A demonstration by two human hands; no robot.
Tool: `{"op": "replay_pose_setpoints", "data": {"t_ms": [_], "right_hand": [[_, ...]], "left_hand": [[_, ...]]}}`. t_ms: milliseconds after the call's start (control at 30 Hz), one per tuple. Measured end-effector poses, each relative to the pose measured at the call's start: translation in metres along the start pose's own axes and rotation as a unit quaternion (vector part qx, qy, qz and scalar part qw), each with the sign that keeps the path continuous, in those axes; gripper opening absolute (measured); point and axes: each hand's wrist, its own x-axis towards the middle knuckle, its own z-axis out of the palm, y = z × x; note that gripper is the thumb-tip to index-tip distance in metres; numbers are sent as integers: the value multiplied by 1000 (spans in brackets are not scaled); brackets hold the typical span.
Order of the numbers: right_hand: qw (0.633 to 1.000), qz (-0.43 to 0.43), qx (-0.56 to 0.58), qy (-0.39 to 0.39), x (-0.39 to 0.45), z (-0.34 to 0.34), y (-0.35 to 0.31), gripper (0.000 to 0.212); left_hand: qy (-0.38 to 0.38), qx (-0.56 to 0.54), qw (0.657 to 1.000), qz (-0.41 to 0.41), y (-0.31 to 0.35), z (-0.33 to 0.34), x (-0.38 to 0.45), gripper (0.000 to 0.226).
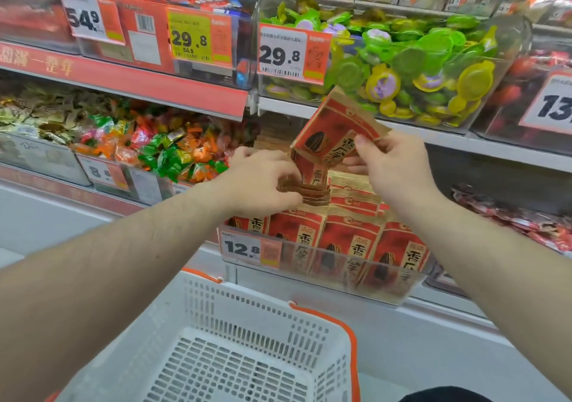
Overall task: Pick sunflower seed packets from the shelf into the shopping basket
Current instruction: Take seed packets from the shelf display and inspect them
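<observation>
Red and tan sunflower seed packets [353,244] stand in rows in a clear shelf bin [312,265] marked 12.8. My right hand [393,169] pinches one packet [334,129] lifted and tilted above the bin. My left hand [260,182] grips the top edges of several packets [309,191] at the back of the bin. A white shopping basket [253,318] with orange handles sits below the shelf, between my forearms; its visible bottom holds nothing.
Mixed wrapped candies [161,148] fill a bin to the left. Above, a clear bin holds green and yellow jelly cups [418,64]. Red packaged goods [526,219] lie on the shelf at right. A white shelf ledge [433,339] runs behind the basket.
</observation>
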Motion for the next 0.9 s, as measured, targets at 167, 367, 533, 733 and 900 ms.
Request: {"op": "replay_pose_setpoints", "data": {"t_ms": [167, 367, 533, 733, 900], "right_hand": [[993, -5, -117, -30, 18, 10, 14, 27], [980, -37, -187, -61, 40, 21, 15, 30], [967, -79, -232, -76, 47, 25, 18, 30], [910, -34, -378, -167, 66, 34, 34, 24], [918, -88, -364, -128, 74, 47, 38, 21]], "left_hand": [[-120, 74, 990, 22, 4, -6, 18, 82], [-172, 96, 980, 30, 2, -3, 32, 101], [-198, 99, 975, 34, 2, -3, 38, 110], [-218, 99, 971, 18, 5, -4, 39, 107], [-222, 97, 970, 9, 4, -2, 39, 93]]}}
